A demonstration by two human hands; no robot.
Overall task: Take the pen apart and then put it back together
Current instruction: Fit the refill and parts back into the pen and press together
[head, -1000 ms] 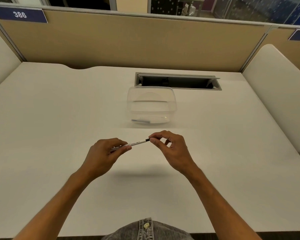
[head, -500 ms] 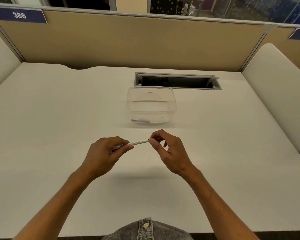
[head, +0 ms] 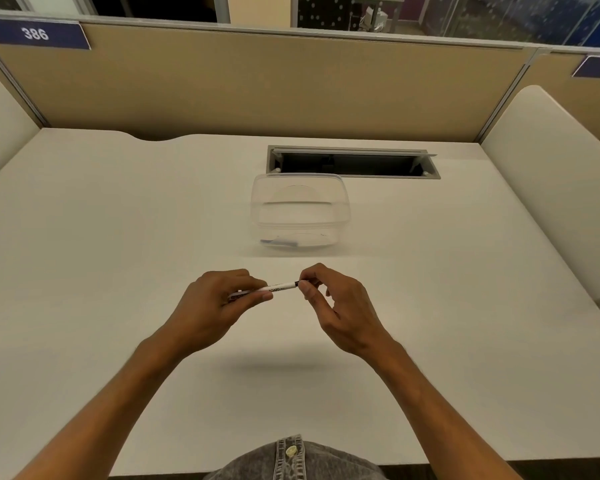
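A thin white pen (head: 280,287) with dark print and a black right end hangs level above the white desk (head: 118,237). My left hand (head: 215,303) grips its left half between thumb and fingers, hiding that end. My right hand (head: 336,303) pinches the black right tip between thumb and forefinger, the other fingers curled loosely. Both hands hover over the desk's middle, near me.
A clear plastic container (head: 300,211) stands just beyond the hands, with a dark pen-like piece (head: 279,242) lying inside at its front. Behind it is an open cable slot (head: 352,162) in the desk. Beige partitions close off the back and sides.
My right hand's fingers have shifted on the pen's black tip, as if twisting it. The pen and left hand stay almost in place.
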